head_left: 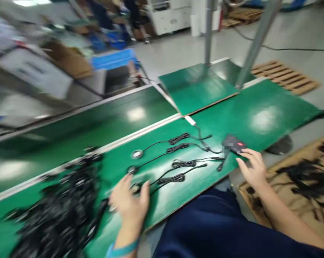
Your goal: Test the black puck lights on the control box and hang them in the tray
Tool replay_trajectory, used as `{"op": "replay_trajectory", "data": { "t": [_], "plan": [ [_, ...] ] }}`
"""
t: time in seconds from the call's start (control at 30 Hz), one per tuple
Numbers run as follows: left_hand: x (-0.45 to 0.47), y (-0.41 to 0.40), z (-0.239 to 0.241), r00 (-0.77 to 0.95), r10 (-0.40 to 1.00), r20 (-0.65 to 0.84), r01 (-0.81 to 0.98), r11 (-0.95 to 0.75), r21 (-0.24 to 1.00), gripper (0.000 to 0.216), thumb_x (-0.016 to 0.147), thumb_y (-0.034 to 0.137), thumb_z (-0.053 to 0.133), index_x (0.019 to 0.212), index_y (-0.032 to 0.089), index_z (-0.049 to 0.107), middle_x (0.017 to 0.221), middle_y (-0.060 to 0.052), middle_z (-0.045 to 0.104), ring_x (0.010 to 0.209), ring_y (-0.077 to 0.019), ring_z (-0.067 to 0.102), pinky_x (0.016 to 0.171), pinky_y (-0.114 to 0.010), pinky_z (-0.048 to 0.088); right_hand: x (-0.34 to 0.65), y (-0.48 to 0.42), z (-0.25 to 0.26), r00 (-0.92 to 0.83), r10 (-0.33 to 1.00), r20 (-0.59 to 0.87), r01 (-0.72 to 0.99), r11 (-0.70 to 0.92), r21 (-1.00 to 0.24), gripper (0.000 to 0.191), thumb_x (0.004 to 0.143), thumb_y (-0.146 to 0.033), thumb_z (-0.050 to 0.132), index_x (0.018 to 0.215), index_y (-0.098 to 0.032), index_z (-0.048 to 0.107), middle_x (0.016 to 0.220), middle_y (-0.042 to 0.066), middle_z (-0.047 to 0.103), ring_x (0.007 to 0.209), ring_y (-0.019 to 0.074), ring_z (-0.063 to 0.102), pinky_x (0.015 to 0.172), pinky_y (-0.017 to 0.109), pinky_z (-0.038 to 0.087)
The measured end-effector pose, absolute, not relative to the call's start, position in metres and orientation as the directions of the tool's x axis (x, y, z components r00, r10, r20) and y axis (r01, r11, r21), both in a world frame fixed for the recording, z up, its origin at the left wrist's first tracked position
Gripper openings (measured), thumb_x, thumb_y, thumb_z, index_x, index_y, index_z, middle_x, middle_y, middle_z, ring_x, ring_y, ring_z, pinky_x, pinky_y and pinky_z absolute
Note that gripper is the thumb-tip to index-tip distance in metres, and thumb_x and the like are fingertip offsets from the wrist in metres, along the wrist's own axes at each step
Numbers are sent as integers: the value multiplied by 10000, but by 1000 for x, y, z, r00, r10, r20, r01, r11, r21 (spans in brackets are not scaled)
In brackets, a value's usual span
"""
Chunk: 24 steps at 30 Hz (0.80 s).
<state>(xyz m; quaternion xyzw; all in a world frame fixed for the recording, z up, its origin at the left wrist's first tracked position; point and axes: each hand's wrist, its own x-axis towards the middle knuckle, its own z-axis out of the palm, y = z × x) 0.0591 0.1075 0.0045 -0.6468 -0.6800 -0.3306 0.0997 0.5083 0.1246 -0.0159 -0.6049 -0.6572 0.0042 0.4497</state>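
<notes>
My left hand (130, 200) is spread over the green bench, thumb and fingers apart. Its fingertips reach a small round black-rimmed puck (131, 170) on a cable, and a second round piece (135, 188) lies between thumb and fingers. Further back lies a silver-rimmed round piece (137, 154) with its own lead. Bundled black cables (182, 163) run rightward from these pieces. My right hand (253, 168) has its fingers extended at the edge of a black device (235, 145) with a red light; fingertips seem to touch it. Part of that device is pixelated.
A large heap of black cabled pieces (67, 200) covers the bench at left. A white connector block (190, 120) sits by the raised green board (196, 87). Metal posts (254, 46) rise behind. At right stands an open cardboard box (293, 193) with black cables; a wooden pallet (285, 77) lies beyond.
</notes>
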Motion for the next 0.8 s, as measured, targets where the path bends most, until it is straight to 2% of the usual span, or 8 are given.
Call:
{"op": "replay_trajectory", "data": {
  "t": [0.07, 0.13, 0.2, 0.27, 0.33, 0.4, 0.6, 0.8],
  "plan": [
    [42, 105, -4, -282, 842, 461, 926, 112, 361, 845, 794, 569, 707, 1555, 345, 416, 1514, -53, 565, 1272, -483, 580, 1028, -709, 458, 519, 123, -17, 157, 810, 565, 844, 187, -502, 180, 935, -327, 663, 1093, -240, 680, 1293, 145, 645, 1216, 336, 598, 1060, 586, 499],
    [39, 101, -7, -405, 829, 385, 866, 214, 451, 817, 774, 685, 631, 1522, 604, 313, 1533, 226, 491, 1250, -472, 601, 1038, -705, 469, 526, 120, -19, 166, 825, 540, 874, 131, -469, 210, 942, -340, 650, 1123, -236, 669, 1395, 159, 579, 1291, 348, 545, 1086, 598, 477],
    [41, 97, -9, -437, 826, 355, 834, 225, 503, 757, 779, 718, 576, 1475, 699, 280, 1497, 353, 441, 1235, -459, 615, 1048, -681, 482, 527, 116, -20, 160, 839, 519, 889, 106, -446, 236, 945, -349, 648, 1153, -238, 662, 1447, 164, 533, 1323, 353, 517, 1089, 597, 472],
    [40, 94, -13, -387, 849, 360, 854, 182, 488, 766, 807, 662, 590, 1528, 576, 346, 1515, 236, 501, 1212, -459, 628, 1033, -667, 492, 524, 113, -21, 133, 856, 499, 897, 111, -428, 270, 946, -358, 651, 1191, -244, 654, 1483, 163, 497, 1332, 356, 507, 1086, 595, 470],
    [35, 94, -21, -325, 872, 367, 885, 144, 443, 760, 843, 574, 624, 1547, 344, 454, 1464, -14, 615, 1177, -455, 646, 996, -652, 503, 523, 112, -21, 97, 870, 483, 905, 125, -406, 303, 946, -376, 658, 1220, -246, 651, 1518, 162, 463, 1340, 363, 501, 1091, 597, 459],
    [28, 94, -29, -286, 874, 393, 907, 115, 404, 717, 862, 513, 654, 1483, 178, 528, 1322, -177, 683, 1151, -434, 658, 977, -615, 509, 523, 113, -21, 62, 878, 475, 915, 141, -379, 323, 942, -392, 667, 1228, -243, 657, 1530, 161, 455, 1350, 373, 499, 1100, 600, 444],
    [26, 91, -38, -221, 868, 444, 940, 68, 336, 563, 947, 424, 608, 1410, 122, 502, 1182, -187, 712, 1107, -320, 671, 1000, -482, 476, 538, 126, -32, -22, 851, 525, 920, 223, -323, 348, 925, -407, 717, 1235, -254, 675, 1481, 171, 537, 1342, 373, 542, 1141, 532, 417],
    [31, 92, -36, -231, 849, 475, 948, 86, 306, 557, 973, 428, 588, 1424, 124, 471, 1131, -165, 726, 1050, -297, 673, 1042, -503, 419, 541, 132, -44, -28, 776, 630, 898, 296, -324, 500, 874, -352, 792, 1352, -357, 648, 1425, 148, 602, 1298, 365, 589, 1141, 475, 436]
  ]
}}
